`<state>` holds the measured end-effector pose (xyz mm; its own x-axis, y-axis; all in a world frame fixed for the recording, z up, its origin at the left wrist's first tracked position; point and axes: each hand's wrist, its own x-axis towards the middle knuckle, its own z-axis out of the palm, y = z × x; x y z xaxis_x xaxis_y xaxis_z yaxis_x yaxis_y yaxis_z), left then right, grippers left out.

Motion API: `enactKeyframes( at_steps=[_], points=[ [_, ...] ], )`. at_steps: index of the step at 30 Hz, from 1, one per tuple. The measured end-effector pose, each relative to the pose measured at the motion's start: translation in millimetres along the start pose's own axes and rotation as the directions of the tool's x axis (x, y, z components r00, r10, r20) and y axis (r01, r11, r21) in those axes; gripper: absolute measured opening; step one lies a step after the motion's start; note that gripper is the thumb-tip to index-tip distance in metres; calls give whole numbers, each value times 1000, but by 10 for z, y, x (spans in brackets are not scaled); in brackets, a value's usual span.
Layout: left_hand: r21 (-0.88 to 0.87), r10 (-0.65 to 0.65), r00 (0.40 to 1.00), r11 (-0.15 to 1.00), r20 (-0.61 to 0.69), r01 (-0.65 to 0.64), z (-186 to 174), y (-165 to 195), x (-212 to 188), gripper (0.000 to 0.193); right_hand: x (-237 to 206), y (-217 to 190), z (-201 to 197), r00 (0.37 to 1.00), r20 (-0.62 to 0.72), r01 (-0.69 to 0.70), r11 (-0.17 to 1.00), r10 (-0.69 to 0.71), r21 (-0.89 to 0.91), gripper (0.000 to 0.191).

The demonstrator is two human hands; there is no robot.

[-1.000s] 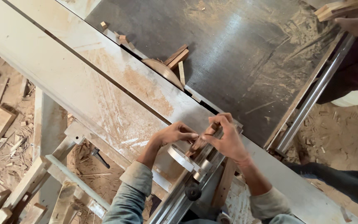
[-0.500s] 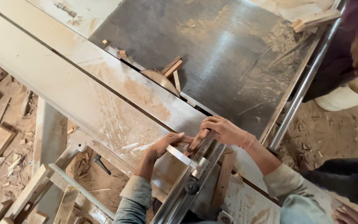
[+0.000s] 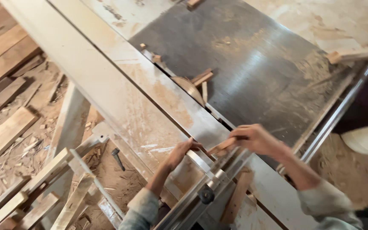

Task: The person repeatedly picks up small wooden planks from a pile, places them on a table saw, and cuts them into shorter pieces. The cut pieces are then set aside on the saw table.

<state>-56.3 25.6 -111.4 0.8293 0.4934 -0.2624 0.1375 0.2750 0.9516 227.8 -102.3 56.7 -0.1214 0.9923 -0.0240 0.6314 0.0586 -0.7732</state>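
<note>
Two hands work at the near edge of a table saw, and comparing with the earlier views shows what has shifted. On the far left, loose wooden planks (image 3: 5, 132) lie on the sawdust-covered floor, with a pale frame of slats (image 3: 60, 179) leaning beside the machine.

Moving right, the left hand (image 3: 179, 153) rests at the edge of the dusty worktop (image 3: 120, 81), its fingers (image 3: 191, 145) curled against a short metal bar (image 3: 199, 161) of the fence rail; whether they grip it or only press on it cannot be told.

Next comes the small wooden strip (image 3: 221, 146), lying between the two hands on the rail. The right hand (image 3: 256, 138) has its fingers (image 3: 239, 135) closed lightly on the strip's far end. A second ago both hands were bunched tight together over this spot; now they have drifted apart, so the strip appears laid out along the rail.

Farther right, the saw blade (image 3: 188, 87) pokes up from the dark steel plate (image 3: 256, 72), with offcuts (image 3: 203, 79) beside it.
</note>
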Motion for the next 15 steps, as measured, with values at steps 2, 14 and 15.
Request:
enactKeyframes(
  at_steps=[2, 14, 15],
  points=[
    [187, 26, 986, 982, -163, 5, -74, 12, -376, 52, -109, -214, -357, 998, -57, -14, 986, 4, -169, 30],
    [460, 202, 745, 874, -636, 156, 0, 358, -3136, 34, 1828, -1261, -1894, 838, -476, -59, 824, -266, -564, 17],
    [550, 300, 706, 821, -642, 151, 80, 299, -3304, 34, 1909, -1331, -1919, 791, -529, -43, 835, -307, -549, 18]
  ],
)
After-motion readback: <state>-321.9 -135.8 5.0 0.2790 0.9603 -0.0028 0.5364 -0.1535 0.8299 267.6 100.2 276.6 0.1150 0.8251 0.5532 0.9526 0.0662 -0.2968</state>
